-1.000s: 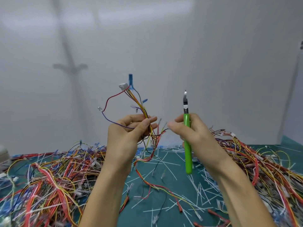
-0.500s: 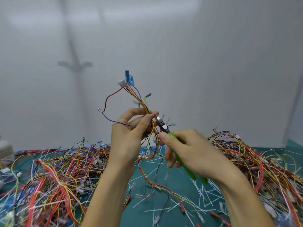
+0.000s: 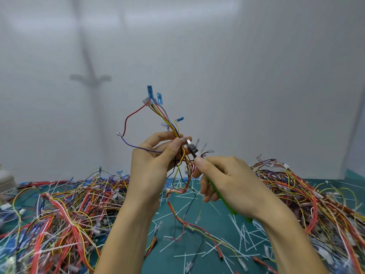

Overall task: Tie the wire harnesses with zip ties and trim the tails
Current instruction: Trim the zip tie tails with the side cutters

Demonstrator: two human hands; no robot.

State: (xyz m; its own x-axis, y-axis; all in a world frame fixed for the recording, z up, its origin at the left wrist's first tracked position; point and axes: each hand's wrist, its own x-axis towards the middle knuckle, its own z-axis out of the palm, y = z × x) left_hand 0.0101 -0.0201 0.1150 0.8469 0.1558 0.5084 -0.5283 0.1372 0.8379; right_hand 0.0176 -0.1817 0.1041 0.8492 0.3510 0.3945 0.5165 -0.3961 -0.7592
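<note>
harness [image 3: 171,123] pinched, left fingers [image 3: 173,148] | cutters [image 3: 225,202] gripped, right fingers [image 3: 206,163] | green mat [image 3: 166,262] | white wall [image 3: 256,76]

1. The left hand [image 3: 152,167] is bare from fingertips to wrist, its back smooth and its fingers slender.
2. The right hand [image 3: 233,180] is bare as well, with knuckles and finger joints plainly showing.
3. The left forearm [image 3: 126,234] is uncovered from the wrist to the lower edge of the view, slim and smooth.
4. The right forearm [image 3: 292,240] is equally uncovered, and looks broader toward the lower right edge through the wide-angle lens.
5. The left thumbnail [image 3: 177,142] and the right thumbnail [image 3: 198,160] are cut short and rounded.
</note>
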